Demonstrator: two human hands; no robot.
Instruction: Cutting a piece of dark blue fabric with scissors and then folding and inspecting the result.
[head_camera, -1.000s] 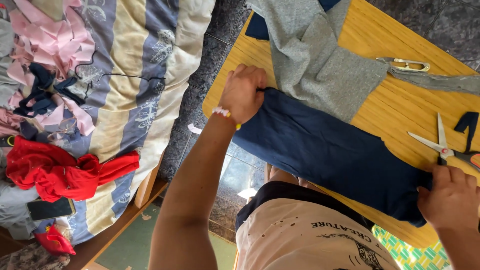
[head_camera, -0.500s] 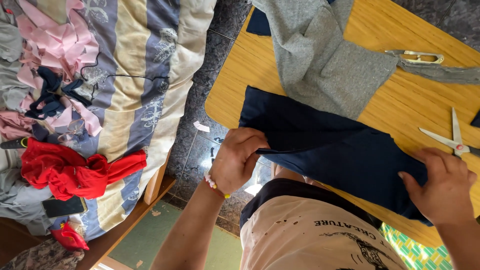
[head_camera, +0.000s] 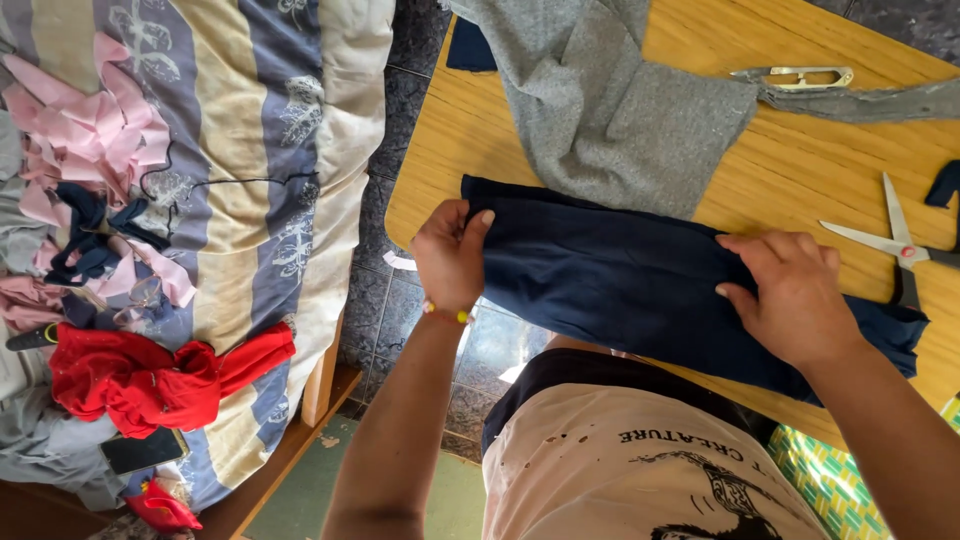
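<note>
The left hand (head_camera: 452, 255) is clamped on the left end of the navy cloth (head_camera: 640, 280), fingers curled over its edge and thumb on top, just at the desk (head_camera: 440, 150) corner nearest the bed (head_camera: 260, 200). That end hangs partly past the desk edge, so if the grip loosens the cloth could slide off toward the tiled floor (head_camera: 400, 290), where a small scrap already lies. The navy cloth stretches rightward across the front of the desk, between the two hands, and its upper edge sits just under the grey cloth (head_camera: 620, 110). The two touch or overlap there, so a tug on the navy piece could drag the grey one along and rumple it.

The right hand (head_camera: 795, 295) lies palm down on the navy cloth, fingers spread and slightly bent, pressing it to the desk rather than closed around it. The cloth runs on beyond this hand to a loose right end. The scissors (head_camera: 895, 245) lie just beside that hand, blades apart and pointing toward it. A sideways sweep could catch a blade or knock them off. A small thread snipper (head_camera: 795, 77) lies well apart, at the far edge.
</note>
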